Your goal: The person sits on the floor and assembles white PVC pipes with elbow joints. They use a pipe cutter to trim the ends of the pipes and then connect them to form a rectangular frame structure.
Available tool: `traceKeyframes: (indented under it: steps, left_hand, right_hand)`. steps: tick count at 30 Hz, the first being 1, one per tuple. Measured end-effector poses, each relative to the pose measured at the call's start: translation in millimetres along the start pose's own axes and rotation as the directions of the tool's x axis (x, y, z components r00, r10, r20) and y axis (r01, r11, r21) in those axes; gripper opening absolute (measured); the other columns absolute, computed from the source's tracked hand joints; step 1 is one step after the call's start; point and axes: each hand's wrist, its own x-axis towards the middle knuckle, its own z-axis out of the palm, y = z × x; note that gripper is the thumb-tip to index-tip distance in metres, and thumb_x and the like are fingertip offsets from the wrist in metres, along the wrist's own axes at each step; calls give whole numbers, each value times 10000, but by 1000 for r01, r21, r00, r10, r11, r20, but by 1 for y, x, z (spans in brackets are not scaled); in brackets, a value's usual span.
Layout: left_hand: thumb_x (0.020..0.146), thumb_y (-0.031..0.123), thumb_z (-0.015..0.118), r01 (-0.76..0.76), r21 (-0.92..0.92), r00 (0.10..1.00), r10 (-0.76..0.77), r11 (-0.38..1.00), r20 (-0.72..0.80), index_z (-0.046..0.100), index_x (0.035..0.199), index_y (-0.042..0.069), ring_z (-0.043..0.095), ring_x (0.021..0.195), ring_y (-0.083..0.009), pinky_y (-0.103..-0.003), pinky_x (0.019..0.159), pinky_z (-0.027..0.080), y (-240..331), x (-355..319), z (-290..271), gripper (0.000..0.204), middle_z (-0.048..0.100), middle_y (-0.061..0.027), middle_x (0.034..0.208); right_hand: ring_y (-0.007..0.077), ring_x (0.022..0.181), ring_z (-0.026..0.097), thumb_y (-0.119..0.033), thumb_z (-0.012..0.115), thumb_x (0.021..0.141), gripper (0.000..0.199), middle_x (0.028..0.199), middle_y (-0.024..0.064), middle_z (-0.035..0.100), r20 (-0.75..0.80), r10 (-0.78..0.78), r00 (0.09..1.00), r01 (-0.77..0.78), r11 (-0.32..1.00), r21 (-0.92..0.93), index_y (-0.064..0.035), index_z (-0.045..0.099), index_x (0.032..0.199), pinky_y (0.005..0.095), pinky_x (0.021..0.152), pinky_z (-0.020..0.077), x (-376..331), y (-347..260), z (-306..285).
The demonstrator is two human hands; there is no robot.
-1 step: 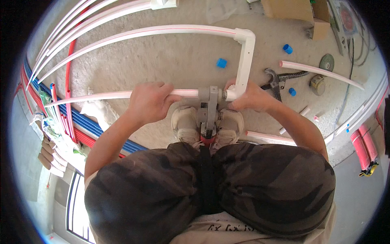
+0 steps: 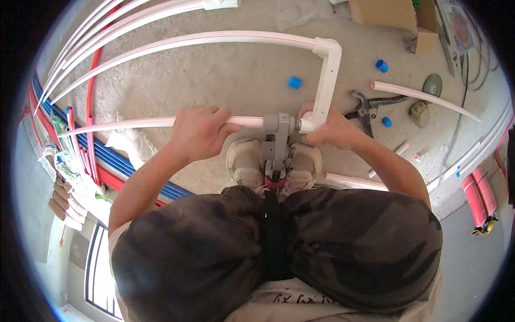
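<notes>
My left hand [image 2: 201, 134] is wrapped round a long white plastic pipe [image 2: 145, 123] with a red stripe. The pipe's right end meets the grey head of a pipe fusion welder [image 2: 276, 142], which stands upright between my shoes. On the head's other side, my right hand [image 2: 331, 126] grips a white elbow fitting [image 2: 306, 125]; its fingers are partly hidden behind it. From this fitting a white connecting bar [image 2: 326, 80] runs away from me to a second elbow [image 2: 325, 46], where another striped pipe [image 2: 230, 37] leads off left.
Right of the bar lie a black-handled pipe cutter [image 2: 363, 107], a blue cap [image 2: 382, 66], a grinding disc [image 2: 432, 85], a tape measure [image 2: 419, 111] and a short pipe [image 2: 424, 93]. Blue pipes [image 2: 115, 160] and red pipes cross the left floor. A cardboard box [image 2: 383, 15] stands far right.
</notes>
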Motion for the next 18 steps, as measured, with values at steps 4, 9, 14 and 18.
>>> traceKeyframes:
  steps: [4,9,14,18]
  left_hand:
    - [923,354,707,-16,-21,999,15,1000,-44,556,778,68,590,632,-377,-462,551,430,5,-4,-2,354,553,-127,670]
    - [900,330,726,-34,-8,999,34,999,-27,553,767,82,593,624,-366,-471,542,432,8,-6,-2,331,551,-113,665]
    - [871,304,747,-58,-36,996,55,998,-76,555,758,87,592,622,-359,-468,544,436,15,-4,-3,311,545,-104,657]
    - [830,283,782,-65,-23,993,62,998,-96,573,738,91,599,597,-335,-455,523,444,21,-2,-2,298,543,-85,634]
  right_hand:
    - [105,808,590,-173,839,683,383,859,5,640,-45,-16,999,16,1000,-16,-69,644,996,286,715,490,-5,-3,9]
    - [103,813,590,-189,842,691,379,855,-5,637,-94,-19,995,13,998,-67,-77,646,995,283,719,485,-13,-1,16]
    - [96,814,589,-191,846,688,378,858,-3,642,-95,47,994,-53,997,-62,-78,648,989,284,717,484,-20,-11,17]
    - [100,820,589,-185,844,683,370,865,2,643,-150,29,988,-45,993,-107,-79,653,983,285,722,485,-22,-12,18]
